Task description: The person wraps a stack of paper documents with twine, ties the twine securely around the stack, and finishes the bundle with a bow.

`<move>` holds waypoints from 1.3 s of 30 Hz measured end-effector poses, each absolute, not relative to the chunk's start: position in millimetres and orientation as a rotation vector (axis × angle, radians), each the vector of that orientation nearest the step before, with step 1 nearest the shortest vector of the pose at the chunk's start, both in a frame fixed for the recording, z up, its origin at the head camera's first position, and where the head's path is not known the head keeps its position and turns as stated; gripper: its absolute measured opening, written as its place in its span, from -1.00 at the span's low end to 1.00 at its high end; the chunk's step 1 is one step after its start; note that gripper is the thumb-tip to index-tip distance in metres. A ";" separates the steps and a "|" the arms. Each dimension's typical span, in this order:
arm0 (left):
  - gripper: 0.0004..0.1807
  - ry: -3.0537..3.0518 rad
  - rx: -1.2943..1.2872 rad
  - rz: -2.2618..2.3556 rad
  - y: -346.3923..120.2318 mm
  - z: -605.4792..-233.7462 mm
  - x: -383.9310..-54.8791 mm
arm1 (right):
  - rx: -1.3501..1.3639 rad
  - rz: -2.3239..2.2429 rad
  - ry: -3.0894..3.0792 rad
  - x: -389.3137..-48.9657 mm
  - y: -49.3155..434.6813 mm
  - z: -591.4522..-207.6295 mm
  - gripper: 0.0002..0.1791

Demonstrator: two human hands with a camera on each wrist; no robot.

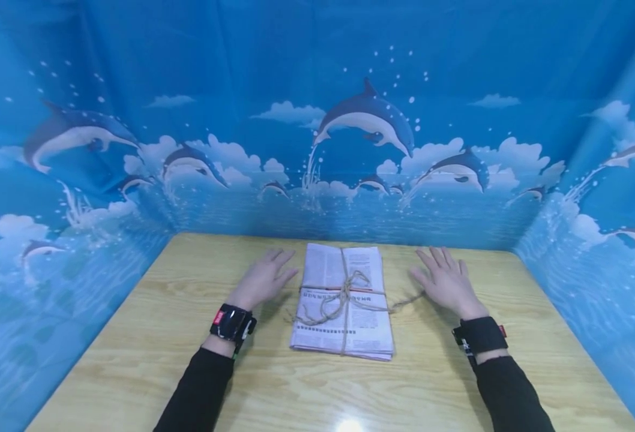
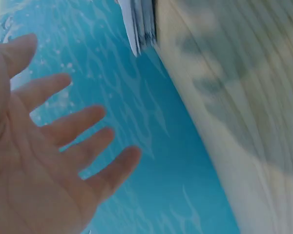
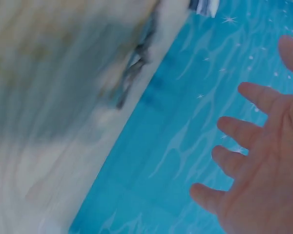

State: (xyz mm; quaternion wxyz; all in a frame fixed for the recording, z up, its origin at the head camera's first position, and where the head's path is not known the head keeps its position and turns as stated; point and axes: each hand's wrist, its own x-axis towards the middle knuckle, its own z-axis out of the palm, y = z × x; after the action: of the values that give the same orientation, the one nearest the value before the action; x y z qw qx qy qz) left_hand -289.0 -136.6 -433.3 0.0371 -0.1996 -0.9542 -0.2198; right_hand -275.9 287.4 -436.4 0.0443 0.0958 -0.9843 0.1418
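A stack of folded newspapers [image 1: 323,264] lies on the table, bound crosswise with brown twine [image 1: 344,294] that is knotted in a bow on top. One loose twine end reaches right toward the right hand, the other trails off the stack's left side. My left hand [image 1: 260,281] is left of the stack, palm down, fingers spread and holding nothing; its bare palm shows in the left wrist view. On the other side, my right hand [image 1: 447,285] is also spread palm down with nothing in it, its fingers near the twine's end.
The wooden table [image 1: 188,372] carries the bundle near its middle. A blue curtain [image 1: 274,60] printed with dolphins and clouds rises behind the table and along both sides. Black bands with small devices [image 1: 233,324] are strapped on both wrists.
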 end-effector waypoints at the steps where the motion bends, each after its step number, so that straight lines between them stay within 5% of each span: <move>1: -0.35 -2.920 -0.589 -0.645 -138.8 -432.8 -289.1 | 0.281 0.417 -3.019 -274.1 289.3 -436.3 -0.20; 39: -0.11 -2.889 -0.364 -0.498 -175.5 -426.1 -280.0 | 0.275 0.499 -3.085 -259.4 308.1 -436.8 -0.22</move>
State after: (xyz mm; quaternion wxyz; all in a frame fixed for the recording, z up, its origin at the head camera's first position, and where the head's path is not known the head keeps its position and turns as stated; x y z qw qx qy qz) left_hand -280.0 -175.5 -426.1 0.0935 -0.1226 -0.9737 -0.1678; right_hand -259.4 308.1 -436.8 0.0020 0.0876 -0.9834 0.1589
